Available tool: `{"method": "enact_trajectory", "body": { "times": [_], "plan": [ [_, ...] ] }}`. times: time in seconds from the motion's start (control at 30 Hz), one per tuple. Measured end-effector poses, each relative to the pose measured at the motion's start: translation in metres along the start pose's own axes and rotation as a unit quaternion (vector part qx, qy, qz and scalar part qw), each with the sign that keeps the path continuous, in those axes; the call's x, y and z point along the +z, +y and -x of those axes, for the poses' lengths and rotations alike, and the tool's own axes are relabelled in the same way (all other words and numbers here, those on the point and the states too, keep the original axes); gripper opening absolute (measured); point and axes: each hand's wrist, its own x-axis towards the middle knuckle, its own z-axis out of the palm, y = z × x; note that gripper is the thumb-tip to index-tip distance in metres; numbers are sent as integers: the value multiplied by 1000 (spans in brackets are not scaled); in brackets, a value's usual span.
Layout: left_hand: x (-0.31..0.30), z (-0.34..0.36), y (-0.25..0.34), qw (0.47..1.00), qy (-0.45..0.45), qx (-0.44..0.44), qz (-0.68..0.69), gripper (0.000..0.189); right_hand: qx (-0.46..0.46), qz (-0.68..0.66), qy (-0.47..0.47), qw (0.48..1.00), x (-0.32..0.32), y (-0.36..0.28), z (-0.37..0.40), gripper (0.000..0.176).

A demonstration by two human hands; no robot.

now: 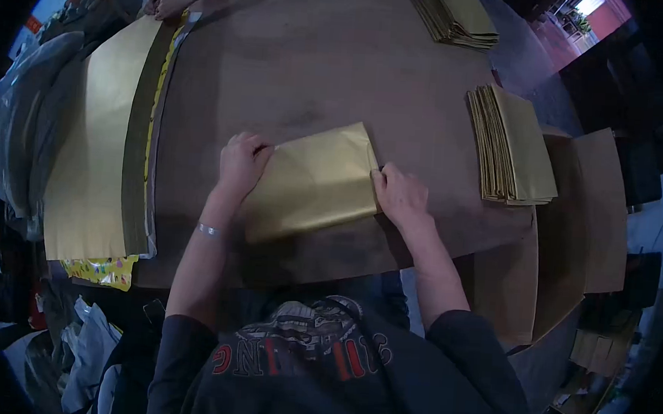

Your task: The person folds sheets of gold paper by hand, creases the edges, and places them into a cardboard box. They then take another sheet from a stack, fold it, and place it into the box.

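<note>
A flat, folded packet of gold paper [314,179] lies slightly turned on the brown table in front of me. My left hand [243,162] is closed on its upper left edge, fingers curled, with a silvery band on the wrist. At the right edge, my right hand [402,196] pinches the packet with the thumb on top and the fingers partly hidden. Near the right table edge is a stack of folded gold paper [521,146], apart from my right hand.
Large gold sheets [96,147] are piled along the left, above a yellow patterned sheet [103,271]. Another person's hands [169,3] touch their far end. A second folded gold stack [465,14] lies at the back right. An open cardboard box [564,244] stands beside the table.
</note>
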Motion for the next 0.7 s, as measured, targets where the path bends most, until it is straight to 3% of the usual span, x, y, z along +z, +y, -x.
{"method": "enact_trajectory", "body": {
  "times": [0.07,0.13,0.17,0.23,0.33,0.37,0.43,0.47,0.53,0.63,0.7],
  "plan": [
    [1,0,-1,1000,3,-1,7,10,10,14,-11,1000,-6,-4,-2,28],
    [3,1,-4,1000,6,3,-7,10,-112,-8,148,983,-5,-2,-6,21],
    [5,1,-5,1000,17,11,12,10,-132,14,157,979,-3,-6,-9,20],
    [1,1,0,999,21,21,-13,9,-276,-11,240,931,2,-19,-20,25],
    [-1,1,3,1000,14,12,-22,9,-356,7,101,929,7,-45,-28,36],
    [3,2,-1,1000,8,8,-20,9,-317,76,-15,945,4,-51,-31,44],
    [1,1,6,997,11,6,-71,9,-312,120,37,942,31,-44,-39,55],
    [-1,4,16,993,10,16,-120,12,-293,128,-27,947,31,-38,-43,62],
    [-3,10,42,997,12,60,-47,17,-295,131,-35,946,30,-41,-44,61],
    [18,31,80,990,-115,67,44,42,-306,135,-21,942,40,-32,-46,62],
    [33,48,90,988,-115,98,-42,58,-297,141,-25,944,40,-33,-48,62]
  ]
}}
